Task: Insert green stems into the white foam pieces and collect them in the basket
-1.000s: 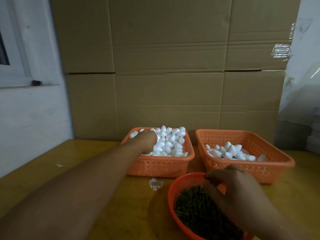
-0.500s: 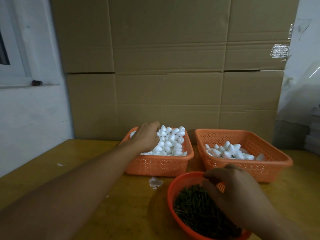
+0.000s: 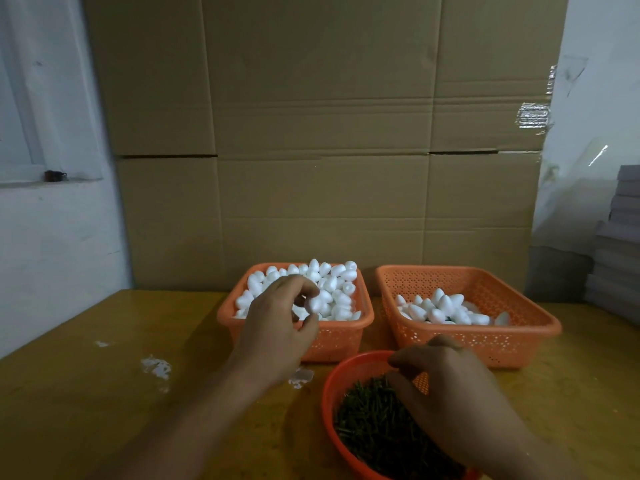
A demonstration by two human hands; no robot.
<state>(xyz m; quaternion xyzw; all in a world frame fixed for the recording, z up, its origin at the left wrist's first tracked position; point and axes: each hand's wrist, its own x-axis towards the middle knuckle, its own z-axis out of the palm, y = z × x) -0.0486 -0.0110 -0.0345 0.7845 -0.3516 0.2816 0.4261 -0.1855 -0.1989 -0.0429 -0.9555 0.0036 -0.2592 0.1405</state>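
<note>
Nearest, the right hand [image 3: 453,393] reaches into a round orange bowl [image 3: 329,386] of green stems [image 3: 370,424], fingers curled down among them; whether they pinch one cannot be told. Beyond, the left hand [image 3: 277,327] pinches a white foam piece [image 3: 317,301] at the front of the full orange basket [image 3: 332,341]. To its right, apart, stands a second orange basket [image 3: 485,344] with fewer foam pieces [image 3: 446,311]. Brown cardboard [image 3: 322,133] rises behind the wooden table [image 3: 86,393].
</note>
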